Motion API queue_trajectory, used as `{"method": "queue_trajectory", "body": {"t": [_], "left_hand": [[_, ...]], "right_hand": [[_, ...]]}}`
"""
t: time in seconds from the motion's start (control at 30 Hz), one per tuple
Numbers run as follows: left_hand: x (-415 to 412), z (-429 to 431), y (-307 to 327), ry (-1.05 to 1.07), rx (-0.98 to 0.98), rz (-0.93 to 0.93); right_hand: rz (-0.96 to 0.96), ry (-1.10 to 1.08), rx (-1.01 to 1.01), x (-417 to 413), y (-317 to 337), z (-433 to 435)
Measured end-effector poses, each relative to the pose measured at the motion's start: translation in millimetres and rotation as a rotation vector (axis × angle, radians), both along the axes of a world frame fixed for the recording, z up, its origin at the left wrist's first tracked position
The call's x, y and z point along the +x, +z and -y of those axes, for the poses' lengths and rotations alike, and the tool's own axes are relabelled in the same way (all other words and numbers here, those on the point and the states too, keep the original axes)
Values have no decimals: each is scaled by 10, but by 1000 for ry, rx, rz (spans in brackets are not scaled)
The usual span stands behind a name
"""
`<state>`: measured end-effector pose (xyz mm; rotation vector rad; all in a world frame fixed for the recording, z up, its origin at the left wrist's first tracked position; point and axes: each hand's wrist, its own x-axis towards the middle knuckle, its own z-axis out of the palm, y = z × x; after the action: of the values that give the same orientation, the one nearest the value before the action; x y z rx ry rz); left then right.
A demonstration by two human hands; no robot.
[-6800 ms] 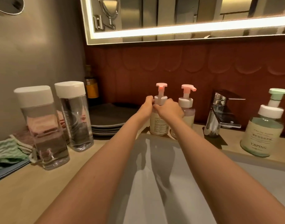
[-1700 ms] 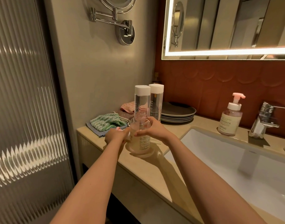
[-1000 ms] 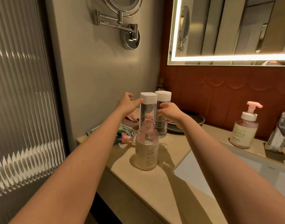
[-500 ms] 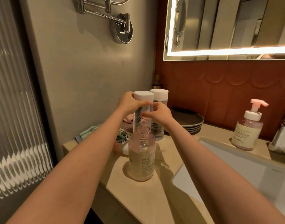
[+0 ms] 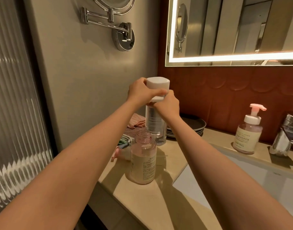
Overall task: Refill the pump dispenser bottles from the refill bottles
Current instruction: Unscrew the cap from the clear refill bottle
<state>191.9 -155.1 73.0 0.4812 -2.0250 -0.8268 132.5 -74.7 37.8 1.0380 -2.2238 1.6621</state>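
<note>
**Both hands working at the cap of a refill bottle**

In the middle of the frame, the left hand (image 5: 141,92) is wrapping its fingers and thumb round the white cap (image 5: 157,83) of a tall clear plastic refill bottle (image 5: 155,125), which is standing on the beige stone countertop (image 5: 142,200). The right hand (image 5: 169,105) is curling tightly round the top of the bottle just below that cap. A second strip of white is showing between the two hands; I cannot tell whether it belongs to this bottle or to one behind it. Just in front, at lower centre, a round clear dispenser bottle of pale pink liquid (image 5: 143,161) is standing upright with its neck open. A pink pump head (image 5: 116,154) is lying on the counter at its left. At the right of the frame, a second dispenser bottle with a pink pump (image 5: 248,135) is standing near the chrome tap (image 5: 283,140), behind the white sink (image 5: 242,183). Dark stacked plates (image 5: 192,127) are sitting behind the right forearm.
</note>
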Motion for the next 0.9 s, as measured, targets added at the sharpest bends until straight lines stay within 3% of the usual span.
{"method": "queue_trajectory", "body": {"t": [0.13,0.23,0.5,0.77,0.9], "left_hand": [[-3,-182,117,-35,0,39],[27,-339,163,-194,44,125],[225,-852,60,-529,-192,284],[476,-1211,-233,-559,-227,346],[659,-1265,-134,-637,-237,533]], "right_hand": [[-33,-82,1,-17,80,-182],[-14,-110,19,-14,97,-445],[63,181,116,113,-129,-1271],[133,261,131,384,-464,-1674],[179,296,92,465,-540,-1728]]}}
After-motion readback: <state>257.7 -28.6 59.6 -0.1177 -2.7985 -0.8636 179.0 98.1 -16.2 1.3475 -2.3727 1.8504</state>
